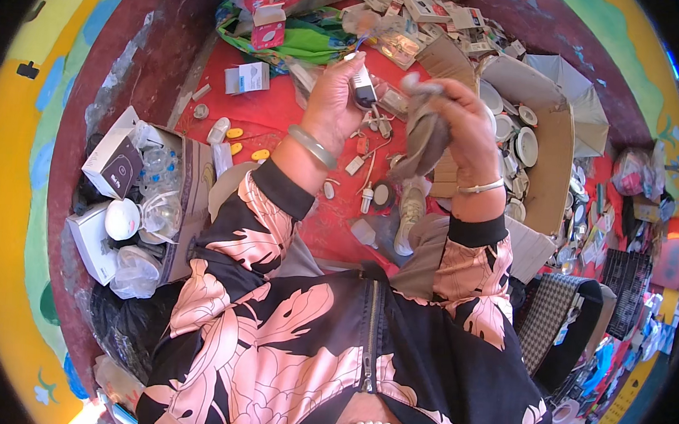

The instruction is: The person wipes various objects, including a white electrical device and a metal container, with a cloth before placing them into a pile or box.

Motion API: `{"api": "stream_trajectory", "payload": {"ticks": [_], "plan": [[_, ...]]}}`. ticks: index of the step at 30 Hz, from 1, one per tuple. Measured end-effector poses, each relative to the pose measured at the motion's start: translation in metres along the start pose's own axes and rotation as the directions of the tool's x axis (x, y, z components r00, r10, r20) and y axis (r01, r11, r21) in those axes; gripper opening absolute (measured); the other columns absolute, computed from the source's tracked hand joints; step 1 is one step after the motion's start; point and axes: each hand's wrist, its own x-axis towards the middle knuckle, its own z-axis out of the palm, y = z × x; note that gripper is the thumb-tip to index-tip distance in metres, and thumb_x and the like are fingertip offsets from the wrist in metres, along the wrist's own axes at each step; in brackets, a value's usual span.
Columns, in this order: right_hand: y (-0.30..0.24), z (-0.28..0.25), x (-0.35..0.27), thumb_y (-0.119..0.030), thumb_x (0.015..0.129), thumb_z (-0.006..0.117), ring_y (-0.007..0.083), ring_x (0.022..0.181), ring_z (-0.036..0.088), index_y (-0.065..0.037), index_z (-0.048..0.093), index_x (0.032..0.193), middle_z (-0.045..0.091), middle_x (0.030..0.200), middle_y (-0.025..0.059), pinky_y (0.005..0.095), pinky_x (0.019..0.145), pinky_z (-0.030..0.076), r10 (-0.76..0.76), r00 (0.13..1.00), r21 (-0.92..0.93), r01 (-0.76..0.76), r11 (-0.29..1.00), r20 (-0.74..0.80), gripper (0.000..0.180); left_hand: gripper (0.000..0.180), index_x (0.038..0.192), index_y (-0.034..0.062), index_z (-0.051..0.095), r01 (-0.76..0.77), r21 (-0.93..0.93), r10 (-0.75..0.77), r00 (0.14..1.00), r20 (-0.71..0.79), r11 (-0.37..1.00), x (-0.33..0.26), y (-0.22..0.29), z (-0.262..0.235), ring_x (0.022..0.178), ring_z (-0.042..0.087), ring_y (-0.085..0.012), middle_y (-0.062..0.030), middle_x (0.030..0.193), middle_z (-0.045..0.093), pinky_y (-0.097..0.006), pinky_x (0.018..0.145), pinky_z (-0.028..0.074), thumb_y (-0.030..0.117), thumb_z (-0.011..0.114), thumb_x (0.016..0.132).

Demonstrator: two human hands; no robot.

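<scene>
My left hand [331, 105], with a pale bangle at the wrist, is closed around a small white device with a black end [362, 86]; its exact kind is unclear. To its right, my right hand [470, 127] grips a crumpled grey cloth [424, 137] that hangs down from the fingers. The cloth and the device are apart. Beneath both hands lies a red sheet [282, 125] with small white electrical pieces and cords scattered on it. A round dark disc with a pale rim [384, 195] rests nearer to me.
An open cardboard box [547, 108] full of round white fittings stands at the right. On the left a carton [193, 194] holds clear plastic items. Small boxes [447, 19] are piled at the far side, beside a green bag [312, 41]. A shoe [410, 217] shows below the cloth.
</scene>
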Motion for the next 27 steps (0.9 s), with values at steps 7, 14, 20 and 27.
{"api": "stream_trajectory", "payload": {"ticks": [7,14,20,27], "plan": [[0.018,-0.028,0.019,-0.009,0.088,0.051,0.0240,0.087,0.061,0.003,0.054,0.105,0.062,0.097,0.0116,0.0358,0.081,0.050,0.194,0.960,0.751,0.023,0.659,-0.200,0.021,0.018,0.096,0.0068,0.054,0.021,-0.018,-0.021,0.999,0.035,1.000,0.005,-0.005,-0.004,0.077,0.061,-0.0184,-0.0058,0.084,0.060,-0.032,0.069,0.051,0.019,0.060,0.084],[0.012,0.030,0.008,-0.010,0.088,0.052,0.0170,0.096,0.057,0.000,0.051,0.116,0.059,0.105,0.0076,0.0290,0.085,0.046,-0.179,0.974,0.439,0.223,0.870,-0.139,0.029,0.023,0.098,0.0042,0.055,-0.009,0.043,0.003,0.988,0.154,0.999,0.011,-0.017,-0.014,0.088,0.060,-0.0208,-0.0080,0.094,0.061,-0.035,0.074,0.051,0.024,0.056,0.087],[0.032,0.064,0.002,-0.023,0.081,0.061,0.0355,0.113,0.047,-0.004,0.050,0.118,0.054,0.116,0.0179,0.0406,0.099,0.032,-0.583,0.808,-0.614,0.505,0.607,0.088,0.043,0.030,0.105,0.0020,0.054,0.081,-0.194,-0.014,0.946,0.323,0.978,-0.009,-0.022,-0.001,0.093,0.058,-0.0230,-0.0107,0.102,0.060,-0.036,0.083,0.049,0.027,0.050,0.090],[0.038,0.061,0.014,-0.016,0.083,0.058,0.0318,0.106,0.053,-0.002,0.055,0.106,0.056,0.111,0.0190,0.0367,0.091,0.040,-0.698,0.715,-0.666,0.504,0.549,-0.035,0.028,0.030,0.112,0.0040,0.050,0.121,-0.028,-0.107,0.948,0.300,0.992,-0.026,-0.031,0.016,0.096,0.057,-0.0198,-0.0094,0.108,0.057,-0.034,0.086,0.046,0.026,0.041,0.094]]}}
